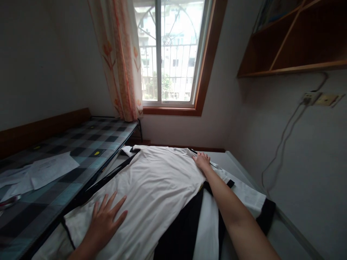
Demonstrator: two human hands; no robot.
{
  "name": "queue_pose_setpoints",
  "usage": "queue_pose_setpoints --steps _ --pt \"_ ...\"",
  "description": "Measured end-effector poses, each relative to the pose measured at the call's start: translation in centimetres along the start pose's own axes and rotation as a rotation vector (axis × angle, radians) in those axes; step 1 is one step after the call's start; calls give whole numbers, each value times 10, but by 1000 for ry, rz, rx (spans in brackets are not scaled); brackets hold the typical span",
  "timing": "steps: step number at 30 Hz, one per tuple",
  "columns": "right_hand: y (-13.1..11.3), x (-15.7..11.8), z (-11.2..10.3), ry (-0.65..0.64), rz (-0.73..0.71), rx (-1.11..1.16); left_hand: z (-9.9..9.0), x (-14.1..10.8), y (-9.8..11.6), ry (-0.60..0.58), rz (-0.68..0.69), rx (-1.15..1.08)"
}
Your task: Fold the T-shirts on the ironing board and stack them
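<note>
A white shirt (162, 173) lies spread out, its far edge near the window side. My left hand (107, 218) rests on its near left part, fingers spread apart and holding nothing. Farther off, my right hand (202, 161) lies on the shirt's far right edge, near the shoulder, with its fingers stretched forward and the thumb apart. Beneath the shirt is another garment with white and black panels (180, 224); its white sleeve with a black cuff (267, 213) extends to the right. Small wrinkles run across the white cloth.
The garments lie on a pale flat surface (217, 157) beside the right wall. To the left stands a bed with a checked mattress (105, 130), papers (51, 169) on it. A window (173, 54), a curtain (124, 65), a wooden shelf (292, 47) and a hanging cable (282, 139) surround the space.
</note>
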State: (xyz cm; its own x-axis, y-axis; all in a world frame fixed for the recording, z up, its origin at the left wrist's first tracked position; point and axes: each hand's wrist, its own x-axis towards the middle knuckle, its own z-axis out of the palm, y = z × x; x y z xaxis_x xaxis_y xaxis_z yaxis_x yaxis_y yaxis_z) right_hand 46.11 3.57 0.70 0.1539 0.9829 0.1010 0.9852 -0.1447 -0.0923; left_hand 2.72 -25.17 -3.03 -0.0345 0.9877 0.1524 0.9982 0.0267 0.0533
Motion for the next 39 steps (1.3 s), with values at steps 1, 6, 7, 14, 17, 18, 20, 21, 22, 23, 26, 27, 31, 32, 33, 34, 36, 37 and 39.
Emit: queue_pose_setpoints --steps 1,6,7,14,17,18,20,21,22,23,26,27,31,32,33,34,36,37,39 --pt "-1 1 1 0 -5 -10 0 1 0 3 1 -2" --pt "1 2 5 29 -46 -21 4 5 0 41 29 -6" --pt "3 2 5 44 -42 -25 4 7 0 48 37 -9" --pt "50 4 -4 13 110 -51 7 63 3 59 217 -39" --pt "81 -2 -11 -82 196 -38 6 104 6 43 364 -68" --pt "91 -7 -14 -100 215 -31 6 117 8 41 414 -78" --pt "106 -19 -18 -115 231 -22 6 138 11 17 500 -95" --pt "111 -27 -20 -112 228 -19 7 146 13 4 532 -102" --pt "115 -34 -21 -106 220 -15 8 151 14 -6 554 -108" --pt "117 -41 -23 -99 210 -12 8 156 13 -11 563 -113" --pt "118 -57 -26 -85 170 -11 9 163 4 31 426 -74" --pt "117 -60 -26 -82 159 -16 7 164 -3 54 307 -36" --pt "115 -55 -25 -68 140 -31 -8 167 -32 35 -117 129" --pt "115 -51 -24 -70 148 -27 -14 166 -37 8 -138 148" --pt "115 -47 -24 -75 164 -20 -19 165 -40 -16 -135 158" --pt "115 -44 -23 -82 188 -11 -24 163 -40 -35 -127 162" --pt "115 -37 -21 -102 240 2 -30 158 -36 -55 -145 165" --pt "116 -35 -20 -115 258 5 -32 155 -32 -51 -167 169" --pt "119 -32 -19 -143 262 5 -31 147 -25 1 -197 192"
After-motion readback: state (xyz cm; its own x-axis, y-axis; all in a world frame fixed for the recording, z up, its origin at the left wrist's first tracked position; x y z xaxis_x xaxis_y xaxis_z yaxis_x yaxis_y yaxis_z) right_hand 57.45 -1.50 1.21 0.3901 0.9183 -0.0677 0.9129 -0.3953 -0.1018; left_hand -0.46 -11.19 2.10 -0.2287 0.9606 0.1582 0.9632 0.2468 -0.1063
